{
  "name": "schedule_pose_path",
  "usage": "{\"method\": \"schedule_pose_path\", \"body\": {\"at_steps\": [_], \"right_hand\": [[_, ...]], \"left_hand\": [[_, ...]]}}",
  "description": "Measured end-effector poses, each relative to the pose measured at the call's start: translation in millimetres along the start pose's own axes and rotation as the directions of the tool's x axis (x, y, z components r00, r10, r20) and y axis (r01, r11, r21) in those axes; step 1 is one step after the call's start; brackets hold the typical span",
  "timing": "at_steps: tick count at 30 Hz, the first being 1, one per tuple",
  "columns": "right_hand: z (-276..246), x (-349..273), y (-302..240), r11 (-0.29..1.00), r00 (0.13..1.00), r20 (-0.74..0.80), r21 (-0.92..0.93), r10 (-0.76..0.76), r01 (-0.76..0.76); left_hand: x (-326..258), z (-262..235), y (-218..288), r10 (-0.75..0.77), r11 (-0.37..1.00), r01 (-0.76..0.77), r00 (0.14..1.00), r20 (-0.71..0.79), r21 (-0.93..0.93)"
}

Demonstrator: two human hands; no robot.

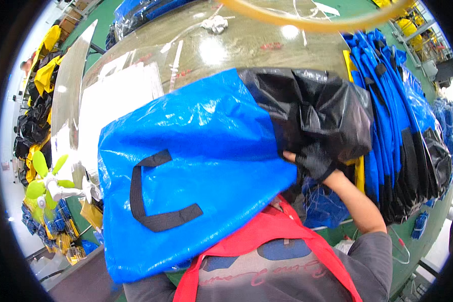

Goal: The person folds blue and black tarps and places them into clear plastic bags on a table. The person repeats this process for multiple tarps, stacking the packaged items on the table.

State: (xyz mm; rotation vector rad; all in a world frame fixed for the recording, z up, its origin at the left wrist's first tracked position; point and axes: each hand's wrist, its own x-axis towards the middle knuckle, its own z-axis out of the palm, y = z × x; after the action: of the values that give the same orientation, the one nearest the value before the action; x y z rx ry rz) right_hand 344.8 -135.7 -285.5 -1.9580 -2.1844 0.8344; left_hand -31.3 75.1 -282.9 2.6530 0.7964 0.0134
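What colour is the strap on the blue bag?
The strap is black; it shows best in the head view.

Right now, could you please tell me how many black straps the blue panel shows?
1: the black strap, on the left part of the blue panel; others may be hidden beneath.

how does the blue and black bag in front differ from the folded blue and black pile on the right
Spread: the bag lies opened out, showing a broad blue face; the pile is gathered in long, narrow folds.
Number: the bag is one piece, while the pile shows many layers.
Contact: the right hand is on the bag; no visible hand touches the pile.
Both combine blue and black material.
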Motion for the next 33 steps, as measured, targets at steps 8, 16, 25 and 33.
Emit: {"method": "schedule_pose_path", "body": {"at_steps": [8,16,25,33], "right_hand": [[4.7,15.6,-17.6,0.968,0.984,-0.152,-0.246,-0.089,0.049],[-98.3,8.6,-92.3,0.945,0.944,0.057,-0.032,-0.324,0.326],[-79.1,101.7,104.1,0.924,0.901,-0.431,-0.323,0.048,-0.204],[-64.1,158.3,-4.9,0.886,0.764,-0.551,-0.093,0.335,-0.455]], "left_hand": [[-293.3,-91.9,-178.7,-0.790,0.460,0.850,0.523,-0.319,0.256],[10.0,-17.1,95.8,-0.047,0.952,0.117,0.969,-0.242,0.284],[-21.0,35.5,54.6,-0.218,0.898,0.272,0.958,-0.187,0.346],[81.9,27.5,122.8,-0.075,0.966,0.138,0.959,-0.273,0.219]]}}
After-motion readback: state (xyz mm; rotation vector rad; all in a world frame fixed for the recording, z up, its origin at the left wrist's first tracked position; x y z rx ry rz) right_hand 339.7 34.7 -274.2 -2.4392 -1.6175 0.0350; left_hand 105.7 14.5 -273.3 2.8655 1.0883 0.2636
